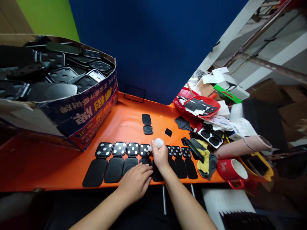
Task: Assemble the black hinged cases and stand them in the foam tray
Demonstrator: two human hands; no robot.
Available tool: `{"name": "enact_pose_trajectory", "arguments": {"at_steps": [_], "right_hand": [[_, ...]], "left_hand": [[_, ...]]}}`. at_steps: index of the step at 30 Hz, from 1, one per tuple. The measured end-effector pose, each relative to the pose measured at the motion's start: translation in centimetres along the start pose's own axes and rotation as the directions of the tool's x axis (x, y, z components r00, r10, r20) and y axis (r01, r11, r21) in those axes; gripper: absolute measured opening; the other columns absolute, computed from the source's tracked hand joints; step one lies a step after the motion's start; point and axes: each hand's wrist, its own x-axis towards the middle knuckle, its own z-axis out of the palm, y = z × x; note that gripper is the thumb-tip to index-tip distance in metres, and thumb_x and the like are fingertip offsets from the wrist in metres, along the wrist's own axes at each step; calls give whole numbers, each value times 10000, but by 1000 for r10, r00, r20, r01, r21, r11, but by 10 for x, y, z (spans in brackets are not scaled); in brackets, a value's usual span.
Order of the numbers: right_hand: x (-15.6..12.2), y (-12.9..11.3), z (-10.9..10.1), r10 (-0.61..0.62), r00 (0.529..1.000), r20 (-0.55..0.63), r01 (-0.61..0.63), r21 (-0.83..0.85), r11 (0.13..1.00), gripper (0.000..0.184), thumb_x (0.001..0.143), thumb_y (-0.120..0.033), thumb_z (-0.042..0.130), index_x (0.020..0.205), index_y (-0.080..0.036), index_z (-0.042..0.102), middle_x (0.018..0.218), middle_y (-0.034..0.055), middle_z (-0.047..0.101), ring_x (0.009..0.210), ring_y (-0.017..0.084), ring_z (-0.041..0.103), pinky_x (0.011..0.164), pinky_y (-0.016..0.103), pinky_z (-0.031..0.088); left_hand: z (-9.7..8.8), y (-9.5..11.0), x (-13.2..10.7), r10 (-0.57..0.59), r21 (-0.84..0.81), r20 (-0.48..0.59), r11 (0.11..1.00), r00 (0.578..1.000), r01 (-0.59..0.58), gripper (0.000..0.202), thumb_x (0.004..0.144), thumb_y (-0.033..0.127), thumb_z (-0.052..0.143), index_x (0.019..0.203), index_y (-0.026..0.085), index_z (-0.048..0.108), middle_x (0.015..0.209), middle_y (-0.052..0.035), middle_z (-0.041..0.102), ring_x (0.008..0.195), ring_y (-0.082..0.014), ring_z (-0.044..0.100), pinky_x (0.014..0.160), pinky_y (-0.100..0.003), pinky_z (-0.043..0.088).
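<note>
My right hand (pixel 160 156) is closed around a small white squeeze bottle (pixel 159 142). The bottle tilts to the left, its nozzle over a black square panel (pixel 144 149) with pale round dots. My left hand (pixel 135 180) lies flat with fingers stretched out, resting on the lower black flap (pixel 145 163) of that same hinged piece and partly covering it. Similar hinged pieces run in a row along the table's front edge, dotted squares at the top and plain flaps below, such as the leftmost piece (pixel 95 172). My right hand and forearm hide part of the row.
A large cardboard box (pixel 91 118) full of black pieces stands at the left of the orange table (pixel 120 123). Farther back lie another hinged piece (pixel 146 119) and a small black square (pixel 168 132). Red baskets (pixel 208 103), a yellow-grey cloth (pixel 203 155) and a red mug (pixel 227 169) crowd the right.
</note>
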Motion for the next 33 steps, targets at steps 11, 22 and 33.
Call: {"name": "enact_pose_trajectory", "arguments": {"at_steps": [11,22,33], "right_hand": [[8,2,5,47,998,-30,-44,108,993,333,806,-500,519,758,-175,575,639,40,651,571,171,590,548,266,443],[16,-4,16,96,995,-6,-93,177,980,338,799,-512,529,714,-187,555,544,9,610,523,157,578,506,247,440],[0,-26,40,66,985,157,-98,205,974,317,796,-499,542,769,-183,548,668,23,648,491,131,540,465,240,422]], "left_hand": [[-1,1,2,-54,-32,20,998,998,54,275,846,217,492,1068,229,654,1144,-29,660,1067,-216,596,959,-395,467],[-4,2,4,-98,-70,68,992,993,103,277,847,211,486,1067,234,653,1155,-19,653,1069,-211,592,974,-391,450],[-12,3,6,-81,-109,135,989,988,96,254,831,177,483,1029,222,636,1101,-41,645,1041,-215,575,954,-382,450]]}}
